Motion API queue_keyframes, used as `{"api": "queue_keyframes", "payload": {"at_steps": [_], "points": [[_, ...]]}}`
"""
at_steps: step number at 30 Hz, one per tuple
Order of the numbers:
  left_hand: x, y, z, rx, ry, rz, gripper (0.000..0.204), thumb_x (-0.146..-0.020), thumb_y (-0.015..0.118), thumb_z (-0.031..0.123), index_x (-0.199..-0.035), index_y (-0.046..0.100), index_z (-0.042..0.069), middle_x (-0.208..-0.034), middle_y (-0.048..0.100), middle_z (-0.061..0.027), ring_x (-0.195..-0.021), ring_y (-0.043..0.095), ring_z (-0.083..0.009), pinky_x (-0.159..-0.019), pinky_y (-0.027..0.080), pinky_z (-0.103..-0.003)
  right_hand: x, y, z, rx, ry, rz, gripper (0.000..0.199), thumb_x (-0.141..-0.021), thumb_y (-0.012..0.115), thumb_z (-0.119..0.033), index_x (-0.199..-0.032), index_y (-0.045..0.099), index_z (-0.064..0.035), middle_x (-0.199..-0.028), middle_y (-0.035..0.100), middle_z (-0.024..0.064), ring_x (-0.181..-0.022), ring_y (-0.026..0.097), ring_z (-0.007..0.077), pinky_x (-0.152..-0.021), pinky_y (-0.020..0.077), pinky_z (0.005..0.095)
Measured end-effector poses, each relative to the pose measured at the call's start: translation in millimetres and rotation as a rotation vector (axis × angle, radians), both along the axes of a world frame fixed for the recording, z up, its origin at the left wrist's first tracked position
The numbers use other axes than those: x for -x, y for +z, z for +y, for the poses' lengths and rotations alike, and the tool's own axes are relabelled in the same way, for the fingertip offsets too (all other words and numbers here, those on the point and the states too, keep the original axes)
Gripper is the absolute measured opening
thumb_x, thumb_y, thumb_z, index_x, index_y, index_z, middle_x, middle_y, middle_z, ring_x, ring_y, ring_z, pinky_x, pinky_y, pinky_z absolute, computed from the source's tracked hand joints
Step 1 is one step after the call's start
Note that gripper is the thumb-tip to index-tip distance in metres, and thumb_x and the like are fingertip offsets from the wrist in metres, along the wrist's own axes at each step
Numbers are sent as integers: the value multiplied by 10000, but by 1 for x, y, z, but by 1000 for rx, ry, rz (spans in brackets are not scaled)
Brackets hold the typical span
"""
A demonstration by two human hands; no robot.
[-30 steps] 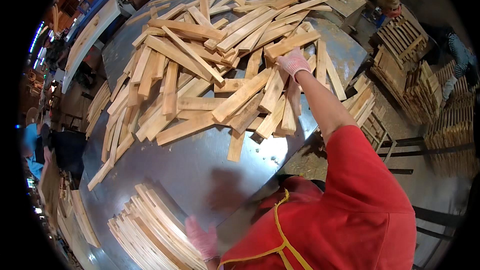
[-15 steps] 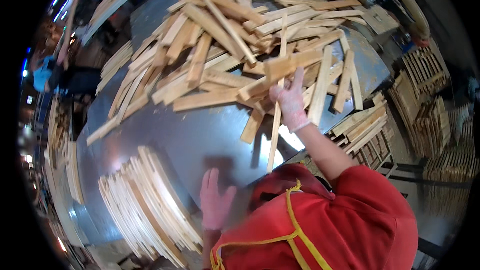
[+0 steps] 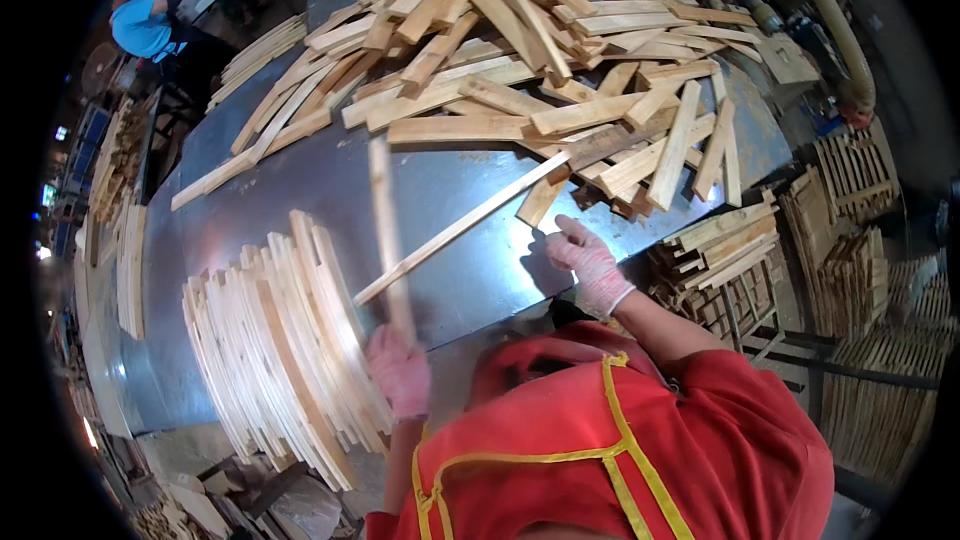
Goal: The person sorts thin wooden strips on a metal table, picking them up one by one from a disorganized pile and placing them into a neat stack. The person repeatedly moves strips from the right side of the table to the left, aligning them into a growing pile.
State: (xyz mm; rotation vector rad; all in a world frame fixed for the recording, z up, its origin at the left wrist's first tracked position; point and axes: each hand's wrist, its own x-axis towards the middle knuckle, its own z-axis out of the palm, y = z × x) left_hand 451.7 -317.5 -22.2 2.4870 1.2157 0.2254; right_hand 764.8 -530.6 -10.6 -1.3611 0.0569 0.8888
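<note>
My left hand [image 3: 400, 372] is closed round the near end of a wooden strip [image 3: 385, 225], which points away from me over the metal table and is smeared by motion. A thinner wooden strip [image 3: 465, 225] slants across the table, crossing the held one near its lower end; its far end reaches the heap of wooden slats [image 3: 460, 130]. My right hand [image 3: 592, 265], gloved like the left, is over the table's near edge below the heap. Its fingers are apart and hold nothing. Beside my left hand is a row of pale strips [image 3: 285, 350] packed side by side.
The metal table [image 3: 470, 285] carries the heap along its far side. Stacked slats [image 3: 720, 245] sit on a rack at the right, with more wooden stacks [image 3: 855, 275] beyond. A person in a blue top [image 3: 143, 28] is at the far left.
My left hand, empty and open before, now grips a strip. My right hand has drawn back from the heap. The upright thin strip beside it is no longer there; one now lies slanted leftward.
</note>
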Motion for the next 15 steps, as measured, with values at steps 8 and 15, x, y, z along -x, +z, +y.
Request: {"api": "queue_keyframes", "payload": {"at_steps": [8, 15], "points": [[7, 9, 19, -303, 357, 311, 814, -860, 758, 253, -1594, 425, 137, -1622, 449, -189, -1521, 377, -416, -1247, 304, -523, -194, 50, -102, 578, -375, -805, 759, -924, 762, -236, -1568, 462, 31, -1470, 625, 231, -1306, 626, 287, -1100, 495, 372], [-113, 42, 68, -331, -291, 687, 775, -844, 765, 272, -1541, 459, 129, -1401, 614, -172, -1328, 576, -379, -1129, 423, -515, -257, -2, -100, 201, -551, 25, 462, -983, 716, -227, -1368, 594, -3, -1179, 708, 176, -987, 716, 316, -852, 618, 438]]}}
